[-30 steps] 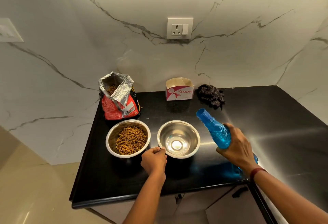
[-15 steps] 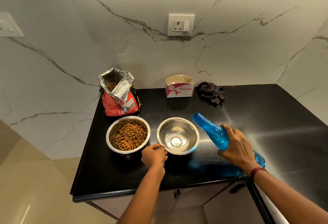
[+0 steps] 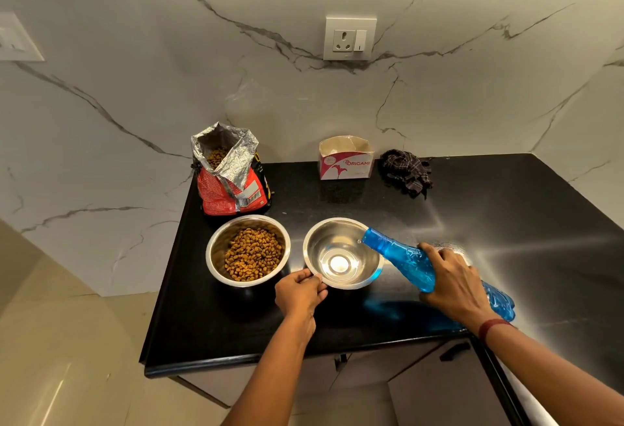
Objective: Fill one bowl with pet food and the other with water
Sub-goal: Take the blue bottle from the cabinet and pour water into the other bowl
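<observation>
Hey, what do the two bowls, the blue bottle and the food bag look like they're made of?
The food bowl and the empty bowl: likely stainless steel, polished, since both mirror the light brightly. The bottle: probably translucent blue plastic with a moulded texture; light passes through and leaves a blue glow beneath it. The bag: glossy printed red film outside, crinkled silver foil lining at its open top.

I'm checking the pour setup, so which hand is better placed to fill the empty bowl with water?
Right. The right hand grips the tilted blue bottle, its mouth over the empty bowl. The left hand only pinches that bowl's near rim, likely steadying it.
</observation>
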